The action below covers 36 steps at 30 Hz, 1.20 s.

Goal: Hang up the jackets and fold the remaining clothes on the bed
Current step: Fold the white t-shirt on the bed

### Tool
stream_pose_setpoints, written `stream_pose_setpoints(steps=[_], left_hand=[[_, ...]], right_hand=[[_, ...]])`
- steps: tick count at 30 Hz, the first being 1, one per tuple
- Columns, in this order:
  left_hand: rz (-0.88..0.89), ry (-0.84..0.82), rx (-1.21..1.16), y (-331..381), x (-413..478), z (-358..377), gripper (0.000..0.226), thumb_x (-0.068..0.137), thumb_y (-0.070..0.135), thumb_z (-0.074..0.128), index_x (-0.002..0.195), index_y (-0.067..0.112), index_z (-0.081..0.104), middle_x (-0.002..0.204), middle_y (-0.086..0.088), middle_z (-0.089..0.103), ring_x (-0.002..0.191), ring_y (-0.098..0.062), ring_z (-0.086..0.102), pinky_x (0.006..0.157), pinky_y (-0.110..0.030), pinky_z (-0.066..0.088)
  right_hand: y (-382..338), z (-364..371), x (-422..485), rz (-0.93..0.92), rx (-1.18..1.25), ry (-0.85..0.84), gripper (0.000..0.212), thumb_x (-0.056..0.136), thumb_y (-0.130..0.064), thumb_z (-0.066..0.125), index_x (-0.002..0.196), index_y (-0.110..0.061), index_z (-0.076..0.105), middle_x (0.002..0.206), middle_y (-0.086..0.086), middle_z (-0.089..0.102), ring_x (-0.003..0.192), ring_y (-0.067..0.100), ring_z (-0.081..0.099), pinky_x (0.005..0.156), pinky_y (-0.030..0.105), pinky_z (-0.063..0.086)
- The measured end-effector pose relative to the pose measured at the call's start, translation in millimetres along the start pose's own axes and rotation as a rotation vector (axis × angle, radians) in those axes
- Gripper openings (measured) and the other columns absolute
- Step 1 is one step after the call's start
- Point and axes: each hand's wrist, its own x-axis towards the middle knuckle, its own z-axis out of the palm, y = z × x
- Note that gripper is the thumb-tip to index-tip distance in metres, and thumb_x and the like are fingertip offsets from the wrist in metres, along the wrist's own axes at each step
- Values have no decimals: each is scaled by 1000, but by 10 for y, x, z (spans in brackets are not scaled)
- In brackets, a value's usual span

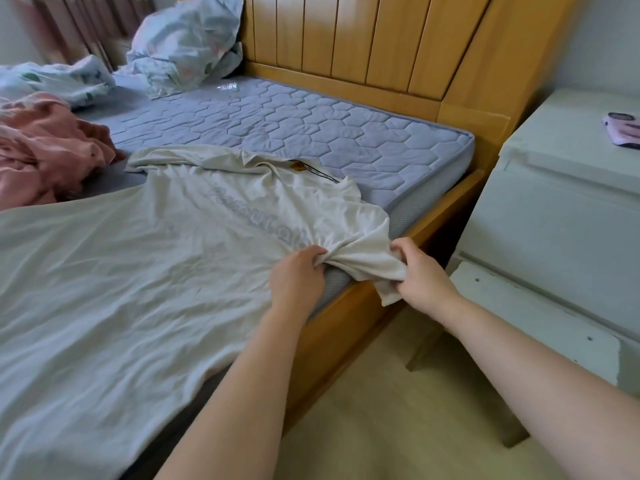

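White T-shirt [145, 258] flat on mattress [311, 129]; left hand [300, 271], right hand [420, 271] gripping its sleeve [363, 258].

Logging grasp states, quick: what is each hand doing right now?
Left hand: closed, gripping the white T-shirt at the base of its sleeve.
Right hand: closed, pinching the end of that sleeve.

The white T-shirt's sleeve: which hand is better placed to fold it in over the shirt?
Probably the right hand: it grips the outer end of the sleeve, hanging over the mattress edge, so can carry it inward. The left hand pinches the sleeve's root, a natural anchor.
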Motion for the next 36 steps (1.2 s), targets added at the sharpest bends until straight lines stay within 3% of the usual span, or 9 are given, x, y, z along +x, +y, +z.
stream_pose_setpoints(steps=[4,7,12,16,19,24,27,34,36], left_hand=[[-14,10,-200,-85,87,-161,16,89,13,55,82,14,70,75,0,66,78,-21,59,57,-25,36],[-165,19,-326,-50,155,-207,20,88,13,54,76,9,70,61,1,58,63,-17,52,51,-25,32],[-246,-42,-298,-56,241,-162,22,88,19,54,75,13,69,57,3,52,63,-18,49,53,-26,31],[-248,-38,-295,-86,252,-136,30,86,17,55,57,15,57,50,3,45,55,-16,43,48,-26,25],[-241,-28,-353,-95,236,-145,23,88,20,56,71,9,68,61,-3,58,61,-17,51,50,-25,32],[-221,42,-427,-83,152,-121,21,91,25,54,79,16,70,62,6,58,60,-11,50,53,-25,31],[-209,88,-492,-51,127,-156,20,90,23,55,77,17,69,63,8,58,62,-8,51,54,-23,32],[-169,169,-375,-43,171,-257,18,93,29,53,89,21,68,86,8,64,83,-13,55,70,-26,38],[-156,165,-320,-26,189,-292,19,94,28,51,84,20,65,82,8,62,80,-13,53,69,-26,36]], right_hand=[[58,-77,87,23,66,345,9,91,-14,57,91,-18,65,85,-3,65,82,17,63,71,36,56],[-8,-142,232,375,204,580,33,92,-42,57,87,-11,65,82,4,64,82,24,63,66,32,51],[-275,54,153,807,676,59,59,97,-54,36,91,-2,64,85,13,67,77,26,66,73,39,57],[-243,237,90,701,1031,-20,51,94,-59,38,108,-13,53,99,7,62,97,25,60,96,49,49],[-265,291,90,601,1190,-68,40,88,-42,61,118,-17,51,110,5,62,102,22,58,95,46,46],[-451,293,161,405,1000,141,16,87,-11,67,102,-17,66,103,2,68,99,22,64,86,34,50],[-538,171,184,355,997,223,14,89,-14,64,102,-22,65,112,0,64,110,21,56,102,35,42],[-675,-37,106,373,1129,319,17,100,-22,47,89,-23,59,102,4,65,95,20,65,83,33,56],[-664,-82,109,374,940,410,16,100,-26,47,95,-19,61,95,0,62,91,16,61,81,32,54]])
